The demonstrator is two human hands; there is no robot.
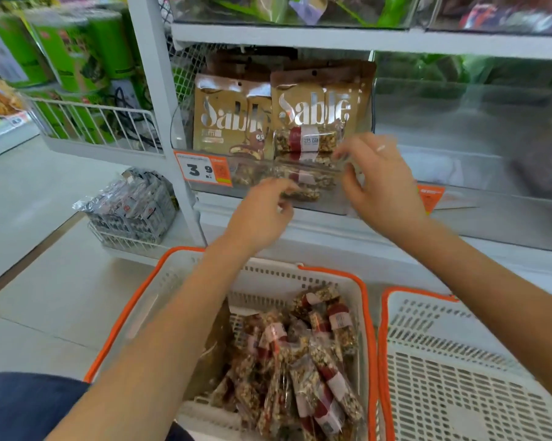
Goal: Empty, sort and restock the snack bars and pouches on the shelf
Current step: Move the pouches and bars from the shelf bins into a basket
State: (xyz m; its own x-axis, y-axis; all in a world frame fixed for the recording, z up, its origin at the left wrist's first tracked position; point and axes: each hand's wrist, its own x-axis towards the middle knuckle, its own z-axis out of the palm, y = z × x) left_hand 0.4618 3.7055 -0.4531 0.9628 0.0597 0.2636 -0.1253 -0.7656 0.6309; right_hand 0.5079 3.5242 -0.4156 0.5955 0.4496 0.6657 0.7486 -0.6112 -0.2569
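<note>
1. Shelf (pixel 300 224): a white store shelf with a clear plastic front lip along its front edge; an orange price tag (pixel 203 169) reading "3 9" is fixed at the lip's left end.
2. Pouches (pixel 319 100): two brown pouches printed "Sable" stand upright side by side at the back of the shelf compartment, the right one overlapping the left.
3. Snack bars on the shelf (pixel 306 140): clear-wrapped nut bars with red-and-white bands lie stacked crosswise at the front edge, in front of the right pouch and behind the clear lip.
4. Left hand (pixel 262 211): raised to the front lip, fingers curled, fingertips at the lowest bar of the stack. Motion blur prevents telling whether the grip is closed on that bar or merely touching it.
5. Right hand (pixel 376 183): raised at the right end of the stack, fingers spread and bent, thumb apart; the grip is released and holds nothing.
6. Left basket (pixel 362 300): a white perforated basket with an orange rim on the floor below the shelf, holding a loose heap of the same snack bars (pixel 303 358) in its right half.
7. Right basket (pixel 459 370): a matching basket just beside the first, its perforated bottom showing.
8. Wire rack (pixel 131 214): low at the shelf's left corner, carrying silver packets.
</note>
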